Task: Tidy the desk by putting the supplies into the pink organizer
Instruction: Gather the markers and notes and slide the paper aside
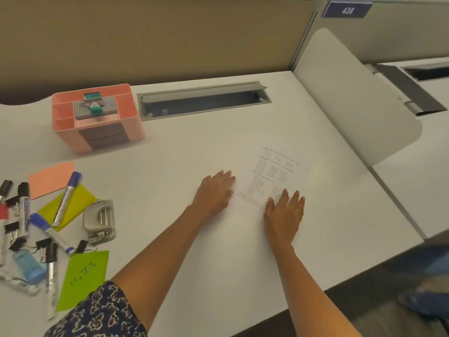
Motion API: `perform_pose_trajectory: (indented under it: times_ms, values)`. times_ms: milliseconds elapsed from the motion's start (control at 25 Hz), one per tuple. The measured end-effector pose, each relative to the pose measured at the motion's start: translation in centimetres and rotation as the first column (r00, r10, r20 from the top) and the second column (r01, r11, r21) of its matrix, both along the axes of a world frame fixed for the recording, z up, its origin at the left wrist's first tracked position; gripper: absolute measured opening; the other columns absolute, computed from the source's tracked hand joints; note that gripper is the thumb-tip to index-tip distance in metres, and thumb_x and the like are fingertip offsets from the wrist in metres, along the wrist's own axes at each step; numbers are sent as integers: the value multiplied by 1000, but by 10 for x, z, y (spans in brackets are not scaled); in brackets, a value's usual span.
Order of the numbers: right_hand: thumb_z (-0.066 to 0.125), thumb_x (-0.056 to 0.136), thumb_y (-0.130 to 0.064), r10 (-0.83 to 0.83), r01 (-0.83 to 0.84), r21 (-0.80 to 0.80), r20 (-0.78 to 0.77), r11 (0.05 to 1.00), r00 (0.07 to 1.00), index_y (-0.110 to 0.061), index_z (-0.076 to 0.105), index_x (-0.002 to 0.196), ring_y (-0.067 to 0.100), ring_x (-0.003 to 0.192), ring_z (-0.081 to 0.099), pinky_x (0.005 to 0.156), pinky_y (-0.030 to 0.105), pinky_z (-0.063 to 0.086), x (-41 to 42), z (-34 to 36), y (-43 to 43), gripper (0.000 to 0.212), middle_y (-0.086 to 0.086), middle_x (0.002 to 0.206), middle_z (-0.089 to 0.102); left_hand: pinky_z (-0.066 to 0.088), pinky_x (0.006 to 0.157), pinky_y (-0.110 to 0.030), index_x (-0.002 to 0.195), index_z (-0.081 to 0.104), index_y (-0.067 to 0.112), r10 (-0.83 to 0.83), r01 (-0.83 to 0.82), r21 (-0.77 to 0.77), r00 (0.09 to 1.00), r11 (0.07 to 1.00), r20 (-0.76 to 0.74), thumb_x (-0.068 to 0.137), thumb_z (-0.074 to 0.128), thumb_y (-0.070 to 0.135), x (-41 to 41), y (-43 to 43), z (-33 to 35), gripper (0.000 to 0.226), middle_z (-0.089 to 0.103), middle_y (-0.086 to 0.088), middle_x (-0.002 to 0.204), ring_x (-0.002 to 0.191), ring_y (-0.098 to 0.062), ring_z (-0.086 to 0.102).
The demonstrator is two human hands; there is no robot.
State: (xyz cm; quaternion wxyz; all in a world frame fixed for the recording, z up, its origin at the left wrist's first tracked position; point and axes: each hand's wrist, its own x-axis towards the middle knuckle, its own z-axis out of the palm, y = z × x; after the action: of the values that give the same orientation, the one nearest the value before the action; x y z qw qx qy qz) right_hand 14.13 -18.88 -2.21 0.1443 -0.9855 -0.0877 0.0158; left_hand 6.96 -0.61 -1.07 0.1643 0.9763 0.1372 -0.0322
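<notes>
The pink organizer (pixel 97 117) stands at the back left of the white desk (pixel 194 239), with a green-tipped item in its top and grey drawers in front. My left hand (pixel 215 190) and my right hand (pixel 284 210) lie flat, fingers spread, on a printed white sheet (pixel 269 178) in the middle right of the desk. Neither hand holds anything. Supplies lie scattered at the left: blue-capped markers (pixel 65 200), black-capped markers (pixel 23 205), several black binder clips (pixel 43 244), a grey hole punch (pixel 99 222), a blue tube (pixel 29 266) and coloured sticky notes (pixel 82 276).
A grey cable tray (pixel 204 100) with its lid open runs along the back of the desk. A white divider panel (pixel 352 98) rises at the right edge. A tan partition wall (pixel 145 37) closes off the back. The desk's front edge runs diagonally at the lower right.
</notes>
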Motion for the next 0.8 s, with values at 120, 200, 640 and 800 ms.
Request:
perform_pose_trajectory:
  times_ms: [120,200,640,800]
  values:
    - [37,99,-41,16,-17,-43,-37,999,999,-7,30,146,40,146,10,119,50,15,12,-4,-9,59,23,156,19,15,115,-43,148,22,21,-3,5,64,999,998,-39,100,33,33,7,-8,-4,51,14,3,159,146,-18,10]
    - [34,99,-44,55,-58,-65,-46,996,997,-9,28,148,37,147,10,120,50,13,19,-7,-9,60,21,157,18,15,116,-44,148,23,21,16,-13,102,999,995,-34,99,33,36,6,-9,-5,52,12,3,159,146,-18,6]
    - [27,101,-41,430,-433,-58,-52,900,901,-16,22,151,25,149,7,121,45,9,39,-15,57,56,12,160,13,8,117,-40,147,26,18,302,-299,154,953,942,4,97,29,52,-52,7,-18,61,18,7,157,146,-14,6]
    - [24,103,-39,520,-522,-21,-68,853,852,-15,20,152,24,149,3,122,42,6,33,-18,91,54,11,161,10,16,115,-43,143,36,14,378,-378,187,925,907,39,95,35,54,-72,21,-17,63,30,2,153,144,-18,19]
